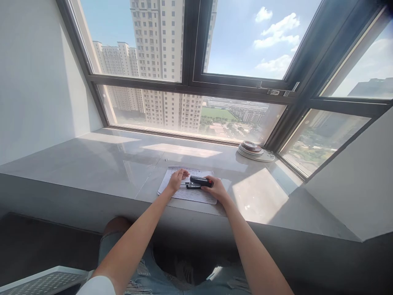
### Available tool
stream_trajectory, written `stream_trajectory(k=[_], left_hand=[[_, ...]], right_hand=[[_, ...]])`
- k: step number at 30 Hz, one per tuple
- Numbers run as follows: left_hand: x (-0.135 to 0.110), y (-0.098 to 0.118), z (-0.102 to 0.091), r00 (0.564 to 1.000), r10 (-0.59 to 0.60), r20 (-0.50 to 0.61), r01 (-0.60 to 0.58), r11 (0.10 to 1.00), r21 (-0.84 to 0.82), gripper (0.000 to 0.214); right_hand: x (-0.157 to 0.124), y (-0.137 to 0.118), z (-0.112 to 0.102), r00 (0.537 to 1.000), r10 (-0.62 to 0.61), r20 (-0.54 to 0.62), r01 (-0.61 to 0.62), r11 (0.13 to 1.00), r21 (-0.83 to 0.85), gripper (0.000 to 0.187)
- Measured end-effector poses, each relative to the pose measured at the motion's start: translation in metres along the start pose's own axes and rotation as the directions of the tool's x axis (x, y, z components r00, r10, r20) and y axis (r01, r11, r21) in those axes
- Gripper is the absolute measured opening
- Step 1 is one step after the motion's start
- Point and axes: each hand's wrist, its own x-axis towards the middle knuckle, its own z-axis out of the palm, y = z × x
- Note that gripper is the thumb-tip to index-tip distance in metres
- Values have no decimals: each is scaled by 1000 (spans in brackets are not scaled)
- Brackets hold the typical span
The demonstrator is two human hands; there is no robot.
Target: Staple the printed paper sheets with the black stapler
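My right hand [218, 190] is closed around the back end of a black stapler [199, 180] with a small red mark. The stapler lies on its side or tilted, its two arms apart, with a thin metal part sticking out between them toward the left. Close to that front end is my left hand [178, 179], its fingers curled together. Whatever they may hold is too small to make out. Under both hands lie sheets of paper [196, 198] with lines of writing, near the front edge of the sill.
A stack of round plates or discs [254, 152] stands by the window corner at the right. A small light piece [166, 159] lies behind the papers. The wide tiled sill [101, 164] ends in a front edge above my knees. A white perforated chair part [52, 282] shows lower left.
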Motion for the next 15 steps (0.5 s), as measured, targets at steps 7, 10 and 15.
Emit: stream_trajectory(k=[7,10,15], left_hand=[[-4,5,-3,1000,-2,16,0,995,102,26],[-6,8,-3,999,-20,30,17,996,83,23],[-10,14,-1,995,40,92,-40,999,-2,34]], right_hand=[[-2,9,-2,951,19,-310,-13,1000,24,36],[-3,10,-3,899,-15,-438,11,1000,-12,36],[-7,1,1,809,-312,-499,225,948,-226,22]])
